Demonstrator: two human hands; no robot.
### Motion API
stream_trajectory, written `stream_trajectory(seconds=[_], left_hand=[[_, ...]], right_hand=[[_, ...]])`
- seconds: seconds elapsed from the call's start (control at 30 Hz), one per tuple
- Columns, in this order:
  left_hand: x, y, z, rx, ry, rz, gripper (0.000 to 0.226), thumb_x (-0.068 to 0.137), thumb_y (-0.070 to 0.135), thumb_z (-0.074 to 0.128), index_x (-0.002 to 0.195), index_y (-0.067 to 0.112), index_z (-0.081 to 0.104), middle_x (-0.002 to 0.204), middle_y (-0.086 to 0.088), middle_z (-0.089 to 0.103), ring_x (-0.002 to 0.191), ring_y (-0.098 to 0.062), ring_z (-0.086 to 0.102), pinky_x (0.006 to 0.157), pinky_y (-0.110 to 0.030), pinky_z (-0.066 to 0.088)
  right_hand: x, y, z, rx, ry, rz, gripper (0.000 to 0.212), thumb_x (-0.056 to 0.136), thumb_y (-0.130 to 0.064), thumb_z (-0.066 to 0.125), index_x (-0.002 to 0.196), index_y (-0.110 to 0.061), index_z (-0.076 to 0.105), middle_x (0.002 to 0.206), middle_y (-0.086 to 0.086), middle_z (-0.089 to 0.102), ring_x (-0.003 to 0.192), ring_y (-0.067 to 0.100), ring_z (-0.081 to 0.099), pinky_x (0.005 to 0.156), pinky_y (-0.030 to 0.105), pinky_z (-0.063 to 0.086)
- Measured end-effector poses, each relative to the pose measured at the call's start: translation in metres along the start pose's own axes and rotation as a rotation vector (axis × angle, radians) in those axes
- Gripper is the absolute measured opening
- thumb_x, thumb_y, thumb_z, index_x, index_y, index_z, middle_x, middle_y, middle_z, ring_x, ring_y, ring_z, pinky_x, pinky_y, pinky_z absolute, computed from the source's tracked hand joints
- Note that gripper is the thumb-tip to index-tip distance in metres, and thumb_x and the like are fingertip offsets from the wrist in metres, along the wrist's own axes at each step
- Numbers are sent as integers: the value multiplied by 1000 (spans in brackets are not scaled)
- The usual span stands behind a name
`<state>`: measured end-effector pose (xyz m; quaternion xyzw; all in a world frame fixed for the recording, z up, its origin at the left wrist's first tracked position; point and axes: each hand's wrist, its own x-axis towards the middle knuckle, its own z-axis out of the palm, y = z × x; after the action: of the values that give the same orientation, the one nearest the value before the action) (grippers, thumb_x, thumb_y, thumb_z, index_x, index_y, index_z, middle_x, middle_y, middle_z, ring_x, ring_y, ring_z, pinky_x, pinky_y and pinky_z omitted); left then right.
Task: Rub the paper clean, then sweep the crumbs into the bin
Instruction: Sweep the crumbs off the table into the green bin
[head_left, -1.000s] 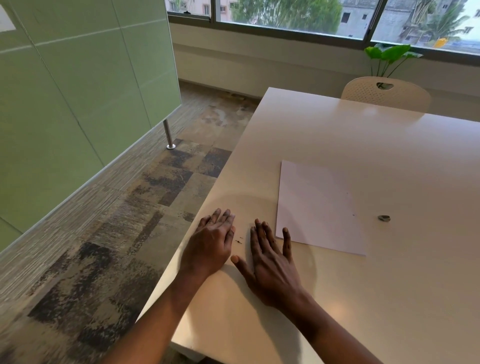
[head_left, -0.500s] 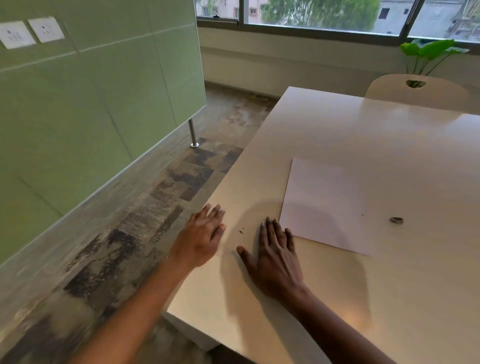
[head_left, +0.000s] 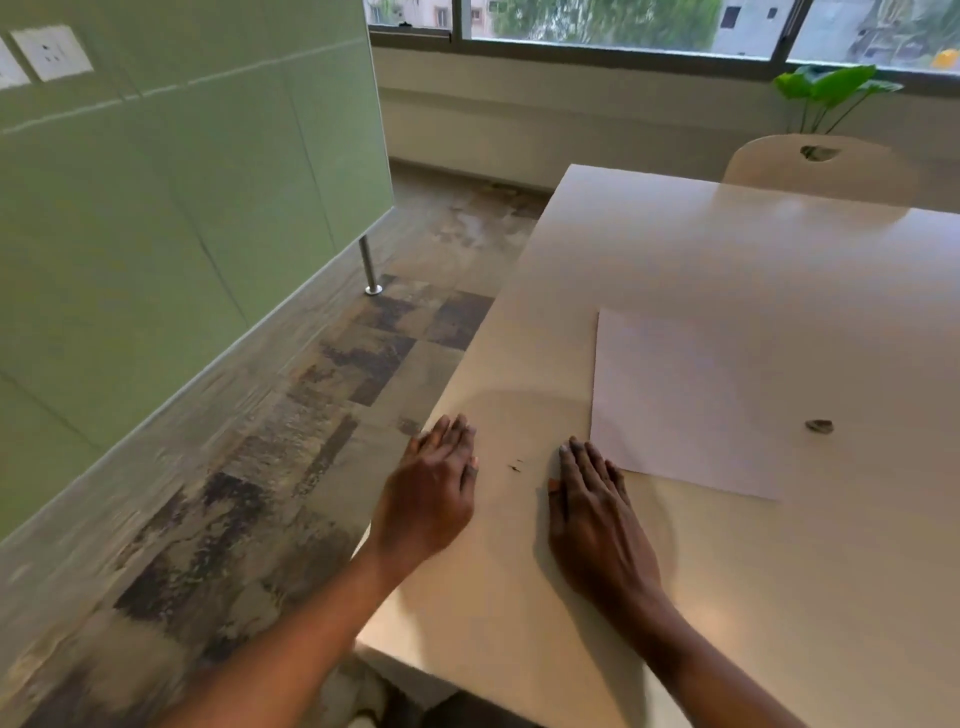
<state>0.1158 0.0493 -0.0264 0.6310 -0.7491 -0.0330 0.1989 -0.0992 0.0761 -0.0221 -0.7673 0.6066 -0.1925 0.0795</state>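
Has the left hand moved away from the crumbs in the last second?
Yes. The left hand has slid left to the table edge, so its gap to the crumbs is wider; the right hand has barely shifted.

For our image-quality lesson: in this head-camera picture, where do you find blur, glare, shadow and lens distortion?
Head view: floor and green partition smeared by motion blur; soft glare on the table near the chair; a round shadow falls on the table beyond both hands, left and right; wide-angle bending tilts the window frame.
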Motion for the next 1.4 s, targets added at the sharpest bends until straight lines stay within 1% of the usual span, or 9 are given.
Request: stream_trajectory(seconds=[0.1, 0.2, 0.27, 0.4, 0.57, 0.87, 1.03, 1.2, 1.4], left_hand=[[-1, 6, 2, -4, 27, -10, 55, 98, 32, 34, 146, 11, 51, 153, -8, 48, 144, -22, 41, 119, -42, 28], [1, 2, 4, -15, 16, 15, 55, 96, 28, 34, 142, 6, 54, 149, -13, 52, 141, -28, 45, 116, -47, 35], [-1, 6, 3, -20, -12, 22, 56, 97, 26, 32, 144, 3, 51, 151, -17, 48, 144, -30, 41, 118, -49, 34], [-2, 0, -7, -68, -92, 71, 56, 100, 26, 31, 151, 2, 39, 157, -17, 38, 149, -32, 31, 120, -50, 30], [0, -2, -10, -61, -187, 113, 59, 103, 28, 31, 156, 2, 24, 163, -17, 24, 153, -32, 19, 122, -52, 26], [6, -4, -8, -97, -208, 129, 59, 103, 26, 33, 157, 6, 23, 164, -15, 23, 153, -31, 17, 124, -49, 17], [17, -17, -13, -78, -207, 200, 54, 106, 34, 27, 155, 12, 32, 162, -10, 31, 151, -28, 26, 122, -47, 20], [12, -20, -12, -156, -198, 183, 52, 108, 36, 26, 156, 15, 29, 165, -6, 24, 155, -25, 11, 126, -46, 14], [11, -24, -11, -153, -197, 212, 54, 109, 38, 21, 157, 13, 25, 165, -8, 22, 154, -25, 13, 125, -45, 13]], right_hand=[[1, 4, -3, 20, 19, -1, 58, 105, -44, 17, 157, -18, 21, 162, -5, 12, 151, 7, 2, 122, 25, -2], [4, -3, 1, 12, 134, 10, 48, 106, -31, 35, 149, -11, 45, 157, 4, 37, 149, 12, 24, 123, 32, 21], [0, -3, 2, 23, 201, 47, 42, 105, -24, 43, 143, -10, 53, 151, 5, 46, 145, 14, 34, 119, 34, 31], [-5, -16, 4, 13, 301, 121, 38, 103, -27, 47, 135, -13, 62, 143, 1, 56, 139, 9, 41, 112, 33, 41], [-5, -25, 3, -25, 280, 177, 33, 101, -16, 56, 133, -8, 63, 141, 8, 58, 136, 18, 49, 111, 40, 44], [-6, -21, 5, 8, 281, 188, 35, 101, -18, 55, 135, -11, 62, 142, 5, 56, 139, 17, 46, 113, 40, 42], [-5, -16, 7, 18, 308, 173, 34, 100, -18, 56, 133, -12, 64, 140, 5, 59, 137, 16, 48, 112, 36, 42], [-4, -18, 8, 27, 304, 195, 34, 99, -16, 57, 131, -9, 65, 139, 8, 60, 135, 21, 50, 109, 43, 46], [-4, -24, 1, 30, 285, 183, 35, 100, -17, 54, 133, -10, 64, 141, 5, 58, 137, 19, 48, 111, 43, 44]])
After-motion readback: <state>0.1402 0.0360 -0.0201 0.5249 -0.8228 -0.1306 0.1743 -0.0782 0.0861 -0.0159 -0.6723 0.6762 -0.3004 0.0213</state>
